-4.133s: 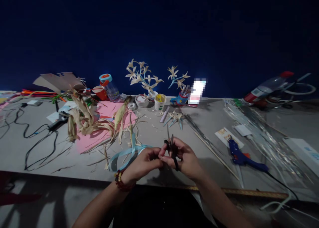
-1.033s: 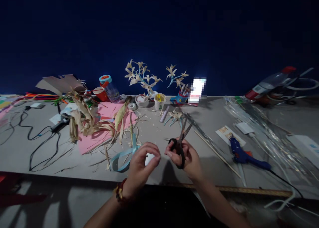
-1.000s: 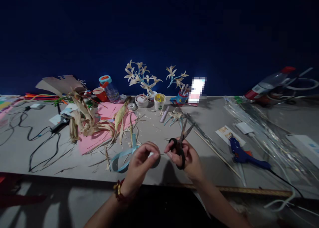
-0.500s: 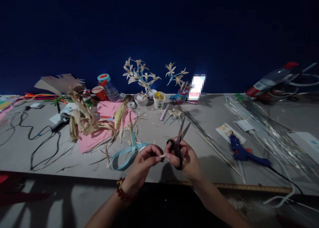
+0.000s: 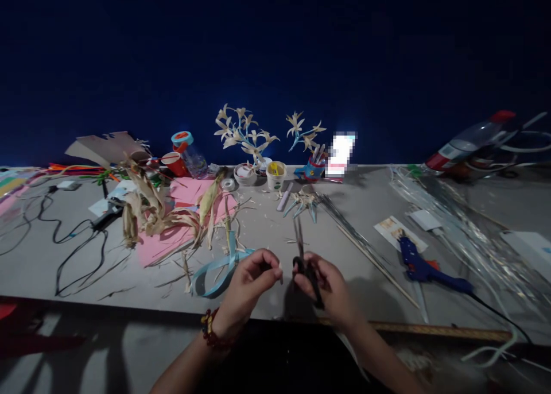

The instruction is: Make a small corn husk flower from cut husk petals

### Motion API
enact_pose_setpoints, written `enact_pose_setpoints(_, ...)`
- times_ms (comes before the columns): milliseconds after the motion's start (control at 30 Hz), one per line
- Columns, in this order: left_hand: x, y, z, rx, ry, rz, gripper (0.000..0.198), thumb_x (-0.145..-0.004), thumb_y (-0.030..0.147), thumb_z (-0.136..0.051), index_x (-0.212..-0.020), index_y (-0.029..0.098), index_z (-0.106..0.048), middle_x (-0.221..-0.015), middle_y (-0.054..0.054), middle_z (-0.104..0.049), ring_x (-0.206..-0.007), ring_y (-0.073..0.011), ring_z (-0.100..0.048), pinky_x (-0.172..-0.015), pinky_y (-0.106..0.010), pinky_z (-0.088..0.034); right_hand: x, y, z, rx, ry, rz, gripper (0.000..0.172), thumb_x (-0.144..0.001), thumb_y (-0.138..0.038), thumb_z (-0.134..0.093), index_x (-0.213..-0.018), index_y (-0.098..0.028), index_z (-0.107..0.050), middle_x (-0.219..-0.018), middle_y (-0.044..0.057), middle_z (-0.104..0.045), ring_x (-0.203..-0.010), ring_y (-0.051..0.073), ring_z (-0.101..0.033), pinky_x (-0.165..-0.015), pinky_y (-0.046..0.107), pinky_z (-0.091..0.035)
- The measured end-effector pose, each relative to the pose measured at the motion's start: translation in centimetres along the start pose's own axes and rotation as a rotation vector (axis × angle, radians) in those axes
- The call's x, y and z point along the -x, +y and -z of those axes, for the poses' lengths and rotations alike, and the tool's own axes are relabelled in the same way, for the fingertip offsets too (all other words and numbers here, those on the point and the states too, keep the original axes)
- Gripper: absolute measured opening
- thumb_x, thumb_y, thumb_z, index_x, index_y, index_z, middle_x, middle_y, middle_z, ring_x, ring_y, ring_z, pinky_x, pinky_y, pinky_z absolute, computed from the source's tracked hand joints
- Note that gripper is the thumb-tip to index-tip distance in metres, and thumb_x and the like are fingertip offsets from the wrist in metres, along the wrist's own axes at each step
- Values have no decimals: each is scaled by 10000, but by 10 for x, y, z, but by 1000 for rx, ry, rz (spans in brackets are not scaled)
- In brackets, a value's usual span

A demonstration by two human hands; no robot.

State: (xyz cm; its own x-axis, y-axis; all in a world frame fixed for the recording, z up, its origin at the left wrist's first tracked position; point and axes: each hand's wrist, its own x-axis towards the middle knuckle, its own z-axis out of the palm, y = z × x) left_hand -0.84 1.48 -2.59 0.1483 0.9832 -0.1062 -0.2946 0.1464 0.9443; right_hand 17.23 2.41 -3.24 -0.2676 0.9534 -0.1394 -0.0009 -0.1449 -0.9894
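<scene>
My left hand [image 5: 258, 272] is pinched on a small pale strip [image 5: 281, 272], which looks like a bit of dried husk. To its right, my right hand [image 5: 329, 285] grips a pair of black-handled scissors [image 5: 303, 262], blades pointing away from me and blurred. A gap separates the two hands. Light blue ribbon [image 5: 215, 276] lies looped on the table just left of my left hand. Beyond the scissors rest several small husk pieces with blue stems [image 5: 303, 201].
Dried corn husks [image 5: 155, 210] lie over pink paper [image 5: 163, 247] at left. Husk flowers [image 5: 245, 132] stand at the back beside a white cup [image 5: 276, 177]. On the right are a blue glue gun [image 5: 430, 270], thin wires [image 5: 357, 233] and clear plastic wrapping [image 5: 465, 227].
My hands have moved apart; the right hand's fingers have left the pale strip. The scissors have turned, their blades swinging left and closer together.
</scene>
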Motion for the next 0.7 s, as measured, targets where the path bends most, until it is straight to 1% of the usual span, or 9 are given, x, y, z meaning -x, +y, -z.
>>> enact_pose_setpoints(67,0,-1,0,21,53,-19,140,-836,253,-735,-792,180,-624,-757,2,-570,-721,-123,-494,-664,-231,-383,9,8,2,86,-61,-41,343,-754,-454,-772,-785,-202,-542,-705,-33,-541,-629,124,-488,-597,235,-416)
enact_pose_setpoints(133,-1,-1,0,20,81,-34,126,-839,245,-727,-798,184,-625,-769,3,-571,-710,-119,-487,-648,-226,-381,16,14,2,139,-107,-91,346,-776,-468,-729,-748,-209,-501,-684,-39,-514,-613,124,-477,-579,237,-404)
enact_pose_setpoints(300,-2,-2,0,-7,77,-48,123,-849,242,-716,-794,186,-622,-762,8,-566,-701,-117,-477,-635,-223,-375,23,16,-3,188,-175,-177,338,-770,-434,-694,-715,-228,-431,-642,-42,-526,-586,133,-508,-557,244,-390)
enact_pose_setpoints(400,-1,-2,1,-31,70,-78,111,-858,230,-706,-797,187,-624,-764,10,-572,-716,-120,-482,-653,-223,-378,23,16,-4,191,-195,-205,318,-767,-409,-688,-710,-228,-433,-602,-52,-515,-560,127,-500,-548,240,-377)
enact_pose_setpoints(533,0,-1,3,-66,72,-115,109,-870,222,-688,-795,188,-616,-767,9,-580,-727,-127,-489,-665,-230,-383,22,18,-4,197,-195,-207,307,-761,-400,-696,-714,-225,-448,-607,-54,-510,-554,127,-514,-544,238,-383)
enact_pose_setpoints(700,0,0,3,-92,74,-139,117,-887,232,-667,-799,188,-604,-764,5,-580,-723,-135,-488,-664,-238,-382,22,15,-6,180,-197,-241,295,-745,-362,-697,-703,-224,-440,-590,-63,-502,-542,117,-497,-537,231,-372)
